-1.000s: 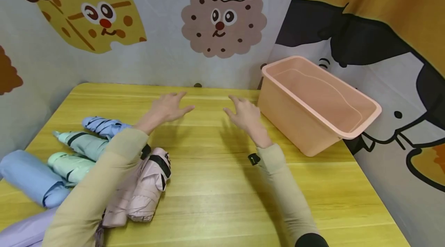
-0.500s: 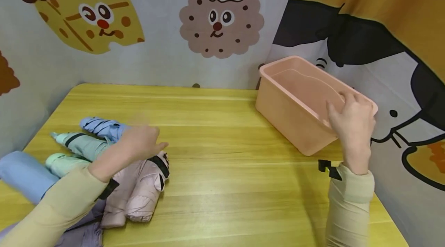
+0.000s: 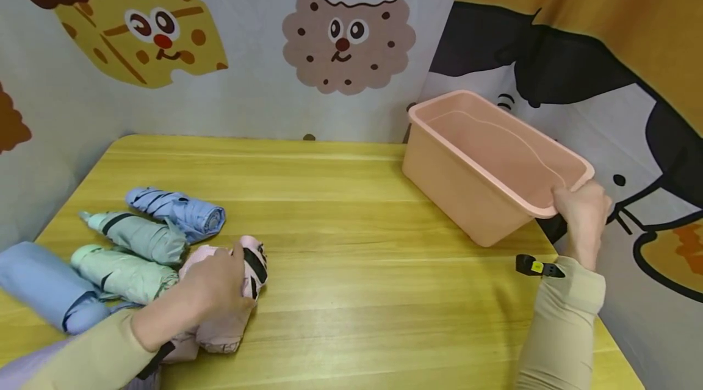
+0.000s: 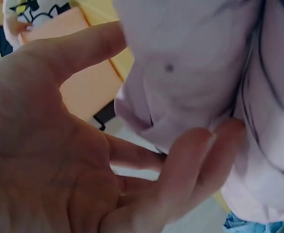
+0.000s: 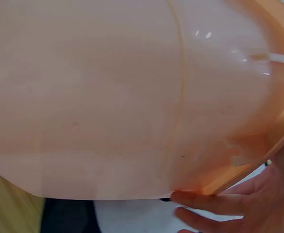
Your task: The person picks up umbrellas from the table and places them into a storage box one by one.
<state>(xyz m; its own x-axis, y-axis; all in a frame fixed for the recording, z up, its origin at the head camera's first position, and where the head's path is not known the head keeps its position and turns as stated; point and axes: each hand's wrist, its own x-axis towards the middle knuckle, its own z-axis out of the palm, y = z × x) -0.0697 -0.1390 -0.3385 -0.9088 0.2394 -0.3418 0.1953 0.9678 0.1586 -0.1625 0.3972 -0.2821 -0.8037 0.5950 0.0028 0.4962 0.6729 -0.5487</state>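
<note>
In the head view my left hand (image 3: 211, 286) lies over a pale pink folded umbrella (image 3: 224, 334) with a black strap, the rightmost of the group. The left wrist view shows the thumb and curled fingertips (image 4: 185, 145) against the pink fabric (image 4: 190, 73). A second pink umbrella (image 3: 183, 350) lies alongside, mostly hidden by the hand. At the far right my right hand (image 3: 583, 213) grips the near end of a peach plastic bin (image 3: 461, 176) by its rim. Inside the bin I see bare walls and floor in the right wrist view.
Left of my left hand lie several folded umbrellas: patterned blue (image 3: 181, 213), teal (image 3: 143, 237), mint green (image 3: 123, 271), plain blue (image 3: 46, 286) and purple (image 3: 41, 359). The wooden table (image 3: 329, 292) meets cartoon-printed cloth walls (image 3: 247, 97) at the back and right.
My hands have parted from mid-table. The left came back and down onto the pink umbrella; the right went right and took hold of the bin's rim. The bin stays about where it was.
</note>
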